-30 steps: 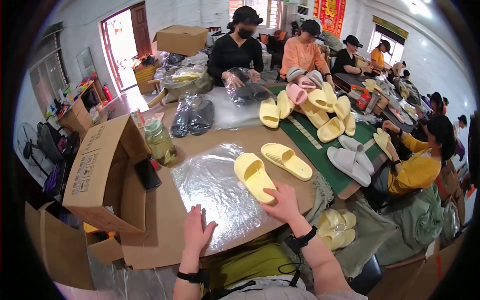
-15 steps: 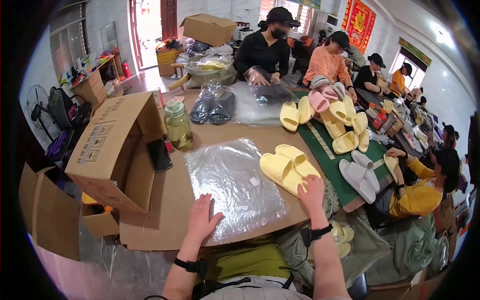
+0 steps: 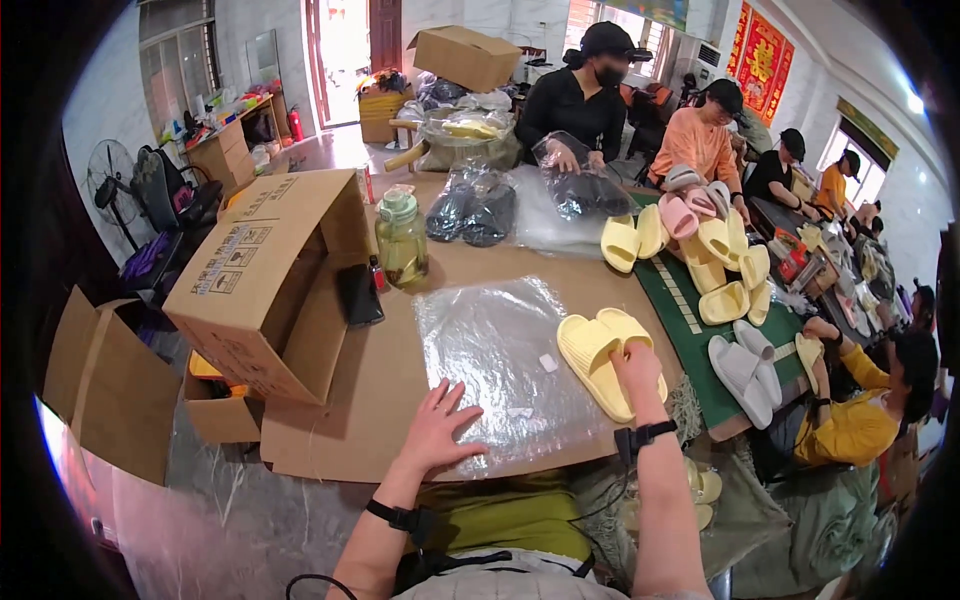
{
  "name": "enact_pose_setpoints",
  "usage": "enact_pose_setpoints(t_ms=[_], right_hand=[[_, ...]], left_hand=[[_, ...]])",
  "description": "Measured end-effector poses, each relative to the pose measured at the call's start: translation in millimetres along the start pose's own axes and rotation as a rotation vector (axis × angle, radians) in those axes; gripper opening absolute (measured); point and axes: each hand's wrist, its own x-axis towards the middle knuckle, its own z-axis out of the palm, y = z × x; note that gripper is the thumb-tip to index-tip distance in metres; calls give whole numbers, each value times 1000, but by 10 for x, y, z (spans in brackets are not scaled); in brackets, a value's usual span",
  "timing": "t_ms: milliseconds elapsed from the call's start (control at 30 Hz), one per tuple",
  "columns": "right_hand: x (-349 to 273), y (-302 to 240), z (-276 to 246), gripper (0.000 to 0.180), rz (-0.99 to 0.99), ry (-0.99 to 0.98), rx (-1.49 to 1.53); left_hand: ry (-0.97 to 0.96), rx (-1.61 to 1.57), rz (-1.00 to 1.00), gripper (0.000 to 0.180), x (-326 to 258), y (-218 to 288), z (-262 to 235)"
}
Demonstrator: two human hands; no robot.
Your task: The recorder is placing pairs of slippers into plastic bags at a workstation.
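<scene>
By the near edge of the cardboard-topped table (image 3: 335, 440), the left hand (image 3: 440, 428) lies splayed, gripping nothing, on glossy, crinkled plastic (image 3: 490, 340). The right hand (image 3: 640, 368) grasps ribbed yellow slippers (image 3: 588, 350) — round-toed, paired.

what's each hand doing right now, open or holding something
Left hand: open, spread at the edge of the clear plastic bag.
Right hand: at the yellow slippers; whether it grips them cannot be told.

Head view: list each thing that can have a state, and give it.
Left hand: open, fingers spread on the plastic bag
Right hand: touching the yellow slippers, grip unclear
Plastic bag: lying flat
Yellow slippers: side by side, unbagged
Black slippers: bagged
Gray slippers: unbagged
Cardboard box: open toward the right
Bottle: upright, lidded
Phone: screen dark
Door: open
</scene>
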Motion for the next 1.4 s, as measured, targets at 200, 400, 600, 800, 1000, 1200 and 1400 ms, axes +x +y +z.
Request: enact_pose_setpoints(t_ms=[200, 400, 600, 800, 1000, 1200, 1400], right_hand=[[-573, -21, -411, 28, 80, 126, 410], [-1390, 129, -625, 16, 120, 140, 791], [-1911, -587, -1347, 31, -139, -169, 753], [-1976, -852, -1300, 31, -394, -475, 666], [-1832, -1136, -1291, 21, -514, -397, 486], [-1793, -1306, -1268, 22, -578, -342, 415], [-1735, -1167, -1049, 28, -363, -303, 313]], left_hand=[[131, 20, 37, 44, -10, -52, 95], [204, 57, 106, 30, 19, -55, 111], [190, -324, -29, 24, 37, -1, 31], [140, -797, -379, 25, 110, -30, 46], [-27, -982, -584, 28, 136, 63, -128], [44, -803, -374, 30, 76, 111, -82], [10, -901, -403, 29, 69, 154, -83]])
